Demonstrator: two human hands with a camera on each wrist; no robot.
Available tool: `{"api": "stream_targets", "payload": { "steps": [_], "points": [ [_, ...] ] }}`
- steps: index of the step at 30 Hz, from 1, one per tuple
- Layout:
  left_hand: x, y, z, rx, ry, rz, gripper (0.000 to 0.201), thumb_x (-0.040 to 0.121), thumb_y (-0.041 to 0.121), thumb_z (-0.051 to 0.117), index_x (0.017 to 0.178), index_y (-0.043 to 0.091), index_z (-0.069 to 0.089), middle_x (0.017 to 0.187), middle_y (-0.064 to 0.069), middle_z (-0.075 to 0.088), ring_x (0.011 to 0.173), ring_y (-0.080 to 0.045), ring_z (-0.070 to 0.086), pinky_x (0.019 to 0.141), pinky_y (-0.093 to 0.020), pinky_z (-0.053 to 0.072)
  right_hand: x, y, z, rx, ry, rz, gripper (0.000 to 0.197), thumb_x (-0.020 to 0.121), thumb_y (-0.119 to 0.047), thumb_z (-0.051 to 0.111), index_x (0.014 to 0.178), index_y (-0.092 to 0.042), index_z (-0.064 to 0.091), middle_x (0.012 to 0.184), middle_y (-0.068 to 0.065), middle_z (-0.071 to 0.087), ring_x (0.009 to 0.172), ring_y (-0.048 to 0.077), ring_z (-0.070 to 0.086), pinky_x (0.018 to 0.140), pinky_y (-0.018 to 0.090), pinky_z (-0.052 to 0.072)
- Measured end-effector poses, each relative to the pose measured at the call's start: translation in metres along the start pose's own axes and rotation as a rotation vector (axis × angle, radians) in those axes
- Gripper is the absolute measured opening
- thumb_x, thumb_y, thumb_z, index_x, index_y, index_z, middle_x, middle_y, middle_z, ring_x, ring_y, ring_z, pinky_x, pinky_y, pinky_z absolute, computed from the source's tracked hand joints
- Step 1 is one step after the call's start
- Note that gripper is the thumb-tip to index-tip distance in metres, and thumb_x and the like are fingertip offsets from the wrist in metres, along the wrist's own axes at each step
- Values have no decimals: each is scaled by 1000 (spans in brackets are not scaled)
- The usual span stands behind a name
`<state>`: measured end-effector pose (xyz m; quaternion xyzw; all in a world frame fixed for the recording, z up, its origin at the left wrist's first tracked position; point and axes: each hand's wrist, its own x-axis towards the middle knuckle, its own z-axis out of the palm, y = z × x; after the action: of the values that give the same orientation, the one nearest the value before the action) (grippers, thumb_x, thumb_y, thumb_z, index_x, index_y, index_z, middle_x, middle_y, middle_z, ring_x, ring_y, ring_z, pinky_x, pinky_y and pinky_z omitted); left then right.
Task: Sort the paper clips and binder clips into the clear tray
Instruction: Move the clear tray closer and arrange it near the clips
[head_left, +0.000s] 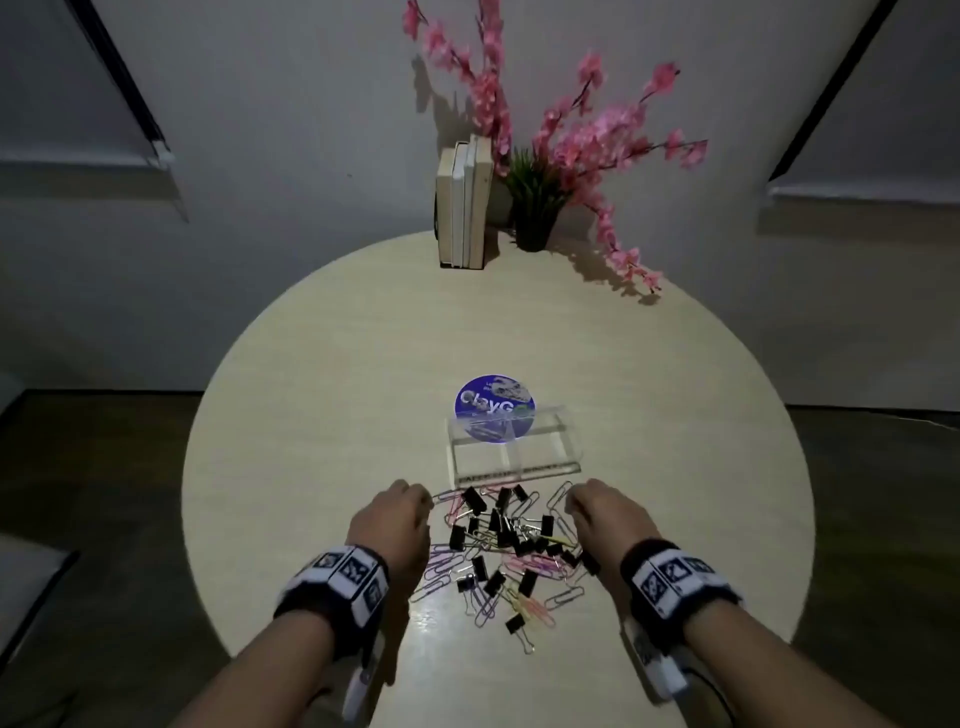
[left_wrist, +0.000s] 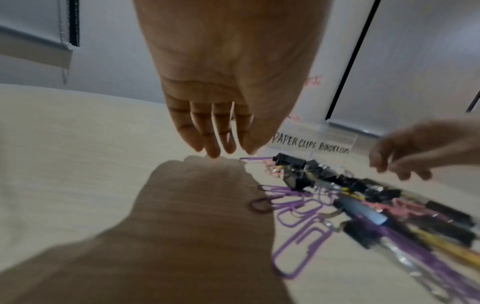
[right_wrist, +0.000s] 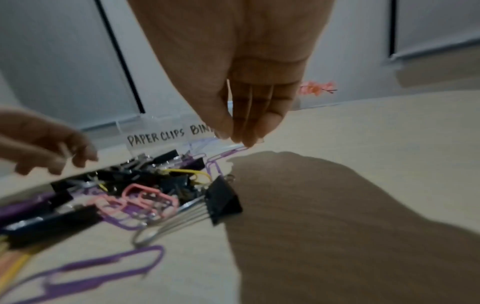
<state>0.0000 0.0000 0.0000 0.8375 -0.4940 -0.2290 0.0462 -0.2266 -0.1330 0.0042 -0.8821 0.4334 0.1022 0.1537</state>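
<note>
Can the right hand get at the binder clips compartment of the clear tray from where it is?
Probably yes. The right hand hovers at the pile's far right edge, just in front of the clear tray; the compartment labelled binder clips is open-topped, with nothing between.

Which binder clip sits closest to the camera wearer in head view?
The lone black binder clip at the pile's near edge, its wire handles pointing toward the wearer; every other binder clip lies farther up the table.

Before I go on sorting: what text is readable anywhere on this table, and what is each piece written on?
"PAPER CLIPS": handwritten on the left front label of the clear plastic tray.
"BINDER CLIPS": handwritten on the tray's right front label; the right wrist view shows only "BIN".
"ClayG": on the round blue sticker behind the tray; its last letter and small print are unreadable.
Wristband markers: patterns, no words.
</note>
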Motion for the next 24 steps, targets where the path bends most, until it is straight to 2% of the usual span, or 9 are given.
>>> {"api": "stream_targets", "payload": {
  "steps": [3,6,9,13,15,17,19,22,24],
  "points": [
    [13,8,3,58,41,24,26,93,24,46,116,19,57,120,-5,55,110,-26,55,87,-37,49,19,-4,2,-117,34,-128,22,90,-9,49,108,-13,60,116,8,60,108,28,54,83,34,46],
    [21,14,6,59,21,29,28,93,28,48,117,18,57,122,-5,54,114,-25,52,91,-37,48,29,-5,5,-233,-9,-224,30,83,-4,55,113,-10,59,120,11,60,114,30,52,89,37,45],
    [26,18,7,70,6,32,29,93,30,52,118,16,56,123,-8,53,116,-27,50,93,-38,47,32,-6,5,-285,-21,-179,29,83,-7,58,112,-10,58,121,11,57,115,30,50,91,37,43],
    [35,23,7,35,-34,-1,28,92,31,56,112,11,59,121,-12,54,116,-30,50,95,-39,46,36,-13,0,-165,-68,-2,25,92,-19,52,114,-9,55,125,11,56,118,31,48,95,40,40],
    [40,24,6,10,-61,-10,25,92,26,57,110,9,60,120,-14,55,115,-31,51,95,-39,46,38,-15,-2,-39,-85,99,19,92,-17,50,105,-6,58,120,15,60,112,33,53,89,39,44],
    [43,26,4,-22,-96,-1,21,92,20,56,106,5,60,117,-17,59,110,-33,56,92,-38,47,38,-17,-3,70,-85,148,10,91,-10,45,88,-7,55,111,20,64,104,36,58,75,35,43],
    [42,28,2,-46,-116,10,15,92,15,52,100,5,58,114,-18,63,107,-34,58,89,-37,47,39,-17,-3,135,-90,158,16,90,-6,40,78,-8,51,99,20,64,96,36,59,67,32,41],
    [39,21,4,-177,-134,15,20,92,9,50,112,4,53,117,-18,63,109,-34,58,90,-37,47,32,-12,-7,297,-68,201,20,85,-5,40,66,-11,41,66,5,45,72,28,48,48,27,30],
    [35,14,3,-269,-116,-1,26,91,2,46,115,5,54,117,-17,63,108,-32,58,88,-32,45,27,-5,-8,424,-13,253,13,80,-4,41,71,-13,37,64,4,42,63,25,42,48,27,26]
  ]
}}
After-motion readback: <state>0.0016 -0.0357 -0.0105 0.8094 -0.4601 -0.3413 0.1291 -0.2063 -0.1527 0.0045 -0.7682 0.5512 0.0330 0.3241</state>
